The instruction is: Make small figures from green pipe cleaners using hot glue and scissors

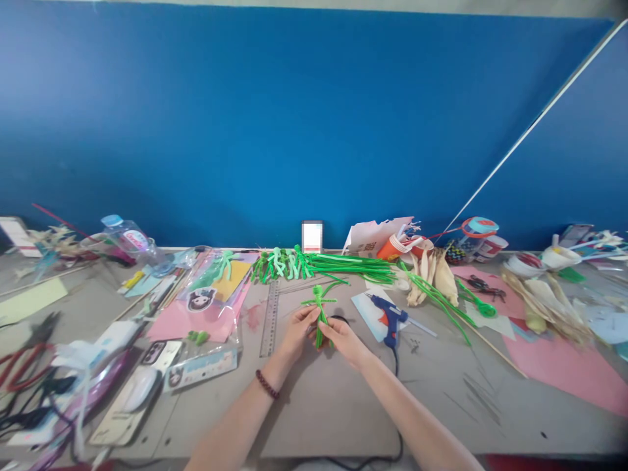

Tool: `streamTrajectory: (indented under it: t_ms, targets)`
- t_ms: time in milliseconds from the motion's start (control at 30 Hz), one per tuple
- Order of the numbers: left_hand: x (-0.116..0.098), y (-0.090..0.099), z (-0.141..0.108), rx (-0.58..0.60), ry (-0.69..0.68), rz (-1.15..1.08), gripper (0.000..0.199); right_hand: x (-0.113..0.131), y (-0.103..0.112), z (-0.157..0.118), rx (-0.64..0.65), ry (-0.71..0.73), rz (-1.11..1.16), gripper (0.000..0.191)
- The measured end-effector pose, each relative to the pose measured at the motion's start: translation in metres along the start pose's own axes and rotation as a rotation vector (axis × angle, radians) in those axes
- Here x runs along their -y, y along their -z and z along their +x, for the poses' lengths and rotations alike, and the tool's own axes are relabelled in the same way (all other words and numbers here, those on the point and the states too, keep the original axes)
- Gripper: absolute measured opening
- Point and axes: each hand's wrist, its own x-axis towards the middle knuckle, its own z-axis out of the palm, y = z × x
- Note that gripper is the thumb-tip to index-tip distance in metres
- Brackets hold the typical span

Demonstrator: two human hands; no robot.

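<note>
Between my two hands stands a small green pipe-cleaner figure, with a round head on top, arms stretched sideways and legs pointing down. My left hand pinches its body from the left with thumb and fingers. From the right, my right hand grips the figure's lower part, fingers closed around the legs. Beyond it, several finished-looking green figures lie in a row beside a bundle of long green pipe cleaners. A clear ruler is to the left of my left hand.
To the right lies a blue glue gun on paper, its cord running to the front edge. Dried husks and pink paper are farther right. On the left are a phone, red-handled pliers and a water bottle.
</note>
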Motion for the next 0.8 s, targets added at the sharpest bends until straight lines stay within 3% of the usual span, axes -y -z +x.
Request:
streamTrajectory:
  t_ms: [200,300,567,800]
  targets:
    - [0.003,0.006,0.001,-0.002,-0.007,-0.058,0.029,-0.003,0.001,-0.005,0.100,-0.040,0.180,0.040]
    - [0.002,0.005,-0.001,0.068,0.039,-0.064,0.031,-0.006,0.001,-0.004,0.092,-0.063,0.227,0.038]
    - [-0.009,-0.001,-0.010,0.066,0.079,-0.066,0.025,-0.012,-0.002,-0.006,0.120,-0.084,0.154,0.041]
    - [-0.007,0.003,-0.005,-0.043,-0.087,-0.080,0.020,-0.012,0.007,-0.003,-0.240,0.118,-0.218,0.049]
